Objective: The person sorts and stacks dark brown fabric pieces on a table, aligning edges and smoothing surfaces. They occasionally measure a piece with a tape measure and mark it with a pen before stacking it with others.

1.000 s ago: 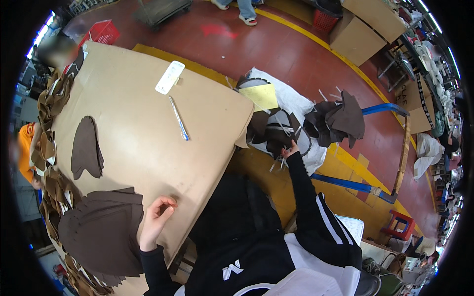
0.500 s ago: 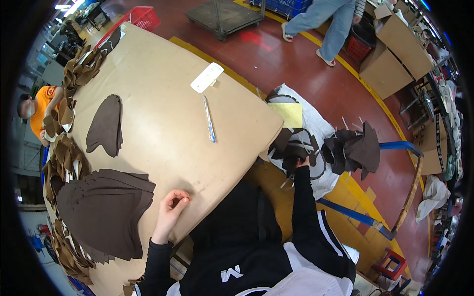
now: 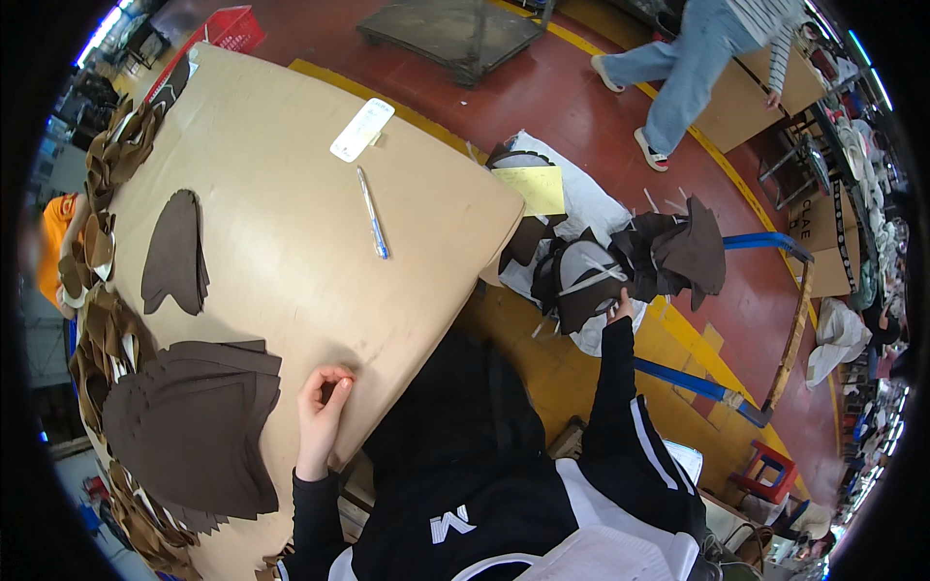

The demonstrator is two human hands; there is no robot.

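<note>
My left hand rests on the near edge of the tan cardboard-covered table, fingers curled with nothing in them, just right of a stack of dark brown cut pieces. My right hand reaches out to the right, touching a bundle of dark brown pieces tied with white strips, lying on a white sheet on the floor. Most of that hand is hidden behind the bundle. A further bundle of dark pieces sits just beyond.
A blue pen and a white label card lie on the table, with a single brown piece to the left. Lighter brown pieces line the table's left rim. A yellow sheet, a blue bar, and a walking person are to the right.
The view has swung so the table and bundles sit lower and larger. My right hand stays at the tied bundle; my left stays on the table edge. A person has walked across the far floor.
</note>
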